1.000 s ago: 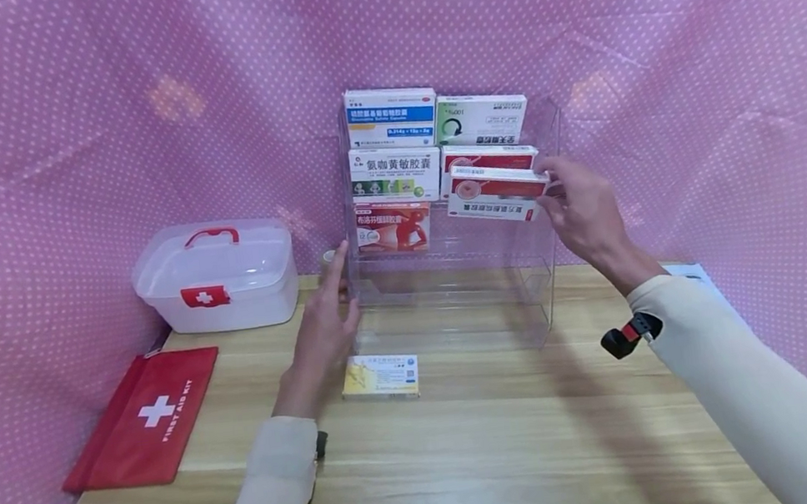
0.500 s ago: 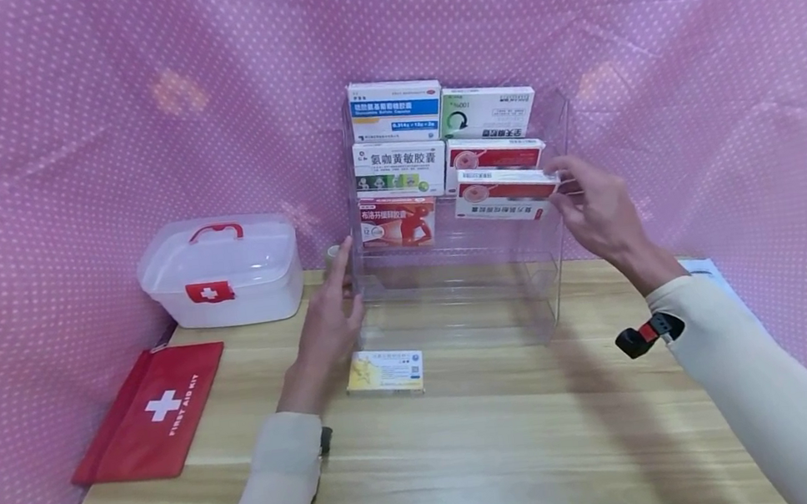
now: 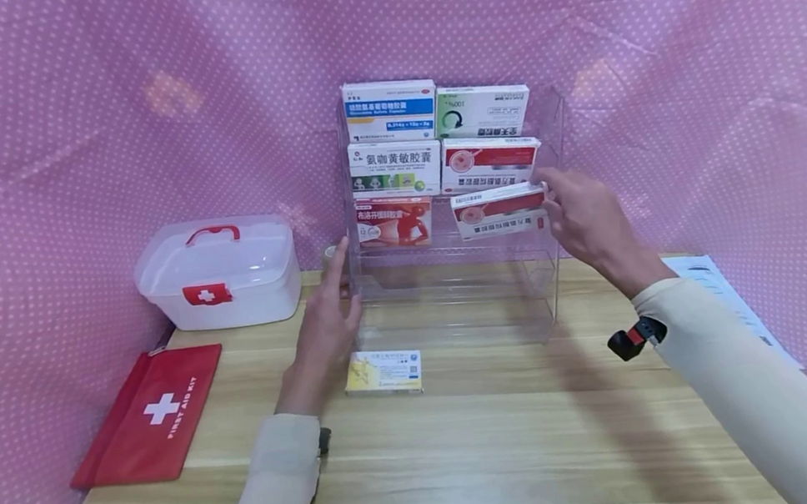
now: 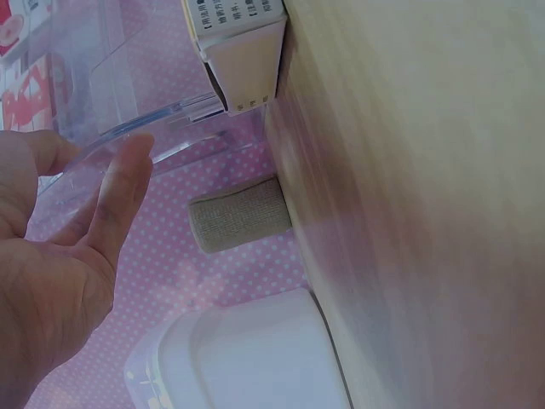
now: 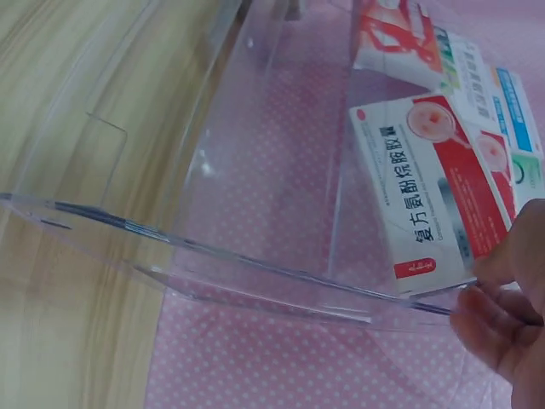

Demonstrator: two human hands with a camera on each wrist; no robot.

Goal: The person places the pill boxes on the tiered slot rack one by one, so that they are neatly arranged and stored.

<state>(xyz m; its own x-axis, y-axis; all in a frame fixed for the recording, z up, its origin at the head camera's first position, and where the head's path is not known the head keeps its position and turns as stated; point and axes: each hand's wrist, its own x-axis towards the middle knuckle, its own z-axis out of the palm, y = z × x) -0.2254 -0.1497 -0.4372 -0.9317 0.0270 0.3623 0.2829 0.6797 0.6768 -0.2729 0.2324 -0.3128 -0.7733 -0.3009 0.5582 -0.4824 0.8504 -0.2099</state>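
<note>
My right hand (image 3: 589,221) pinches the right end of a red-and-white medicine box (image 3: 499,213) in the head view. That box is at the third tier of a clear acrylic rack (image 3: 456,286), right of an orange-red box (image 3: 394,224). Its lettering is upside down from the head camera. Just above sits a similar red-and-white box (image 3: 489,161). White medicine boxes with blue (image 3: 390,111) and green (image 3: 480,112) print fill the upper tiers. My left hand (image 4: 60,281) rests at the rack's left side, its fingers extended along the clear panel.
A yellow-and-white box (image 3: 384,372) lies on the wooden table before the rack. To the left are a clear first-aid box (image 3: 217,275) with red handle and a red pouch (image 3: 147,418). A tan bandage roll (image 4: 241,215) stands beside the rack. Printed paper (image 3: 726,292) lies right.
My right hand has lowered the pinched medicine box from in front of the second tier to the third, uncovering the similar box behind it. The left hand stays at the rack's side.
</note>
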